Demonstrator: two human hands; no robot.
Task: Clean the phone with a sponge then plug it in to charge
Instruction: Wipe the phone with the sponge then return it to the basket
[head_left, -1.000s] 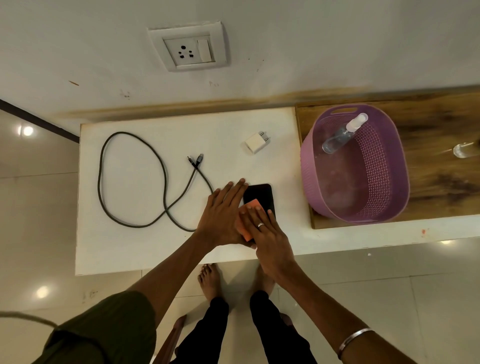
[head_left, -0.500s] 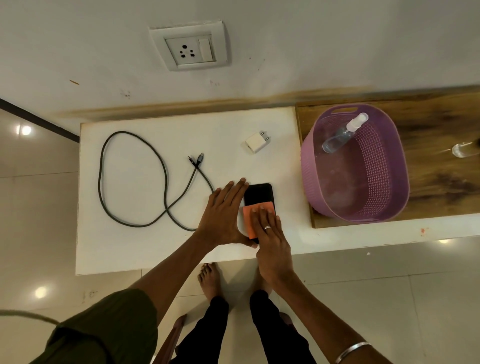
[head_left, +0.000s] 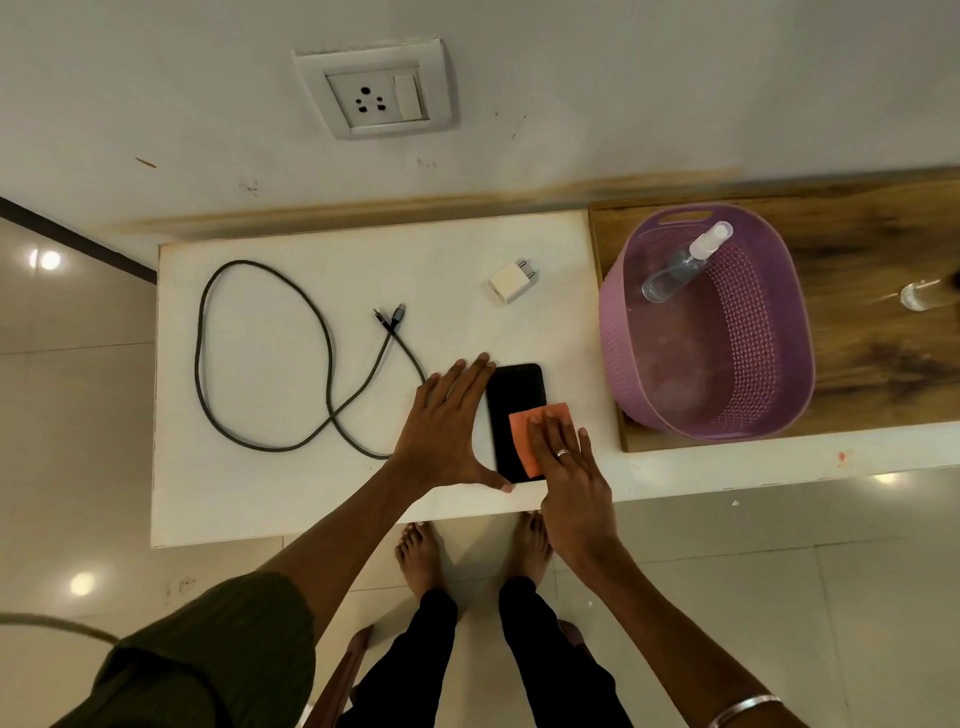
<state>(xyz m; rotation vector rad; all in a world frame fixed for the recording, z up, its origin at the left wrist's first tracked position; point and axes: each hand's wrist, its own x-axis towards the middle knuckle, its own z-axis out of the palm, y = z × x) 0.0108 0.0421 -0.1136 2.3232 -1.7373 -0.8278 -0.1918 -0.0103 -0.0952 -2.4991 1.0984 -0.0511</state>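
A black phone (head_left: 514, 400) lies flat near the front edge of the white table (head_left: 291, 499). My left hand (head_left: 447, 426) lies flat beside it, fingers straight along the phone's left edge and thumb at its near corner. With straight fingers my right hand (head_left: 566, 467) presses an orange sponge (head_left: 527, 434) onto the phone's right near part. A dark charging cable (head_left: 260, 358) is looped on the table's left, both plugs free. The white charger adapter (head_left: 511, 281) lies behind the phone. A wall socket (head_left: 376, 96) sits above the table.
A purple basket (head_left: 769, 415) holding a clear spray bottle (head_left: 685, 262) stands on a wooden board (head_left: 883, 364) to the right. A glass object (head_left: 922, 295) lies at the far right. My bare feet are on the tiled floor below the table edge.
My right hand has slid the sponge from the phone's left near part across to its right side. More of the black screen shows now. My left hand has stayed in place.
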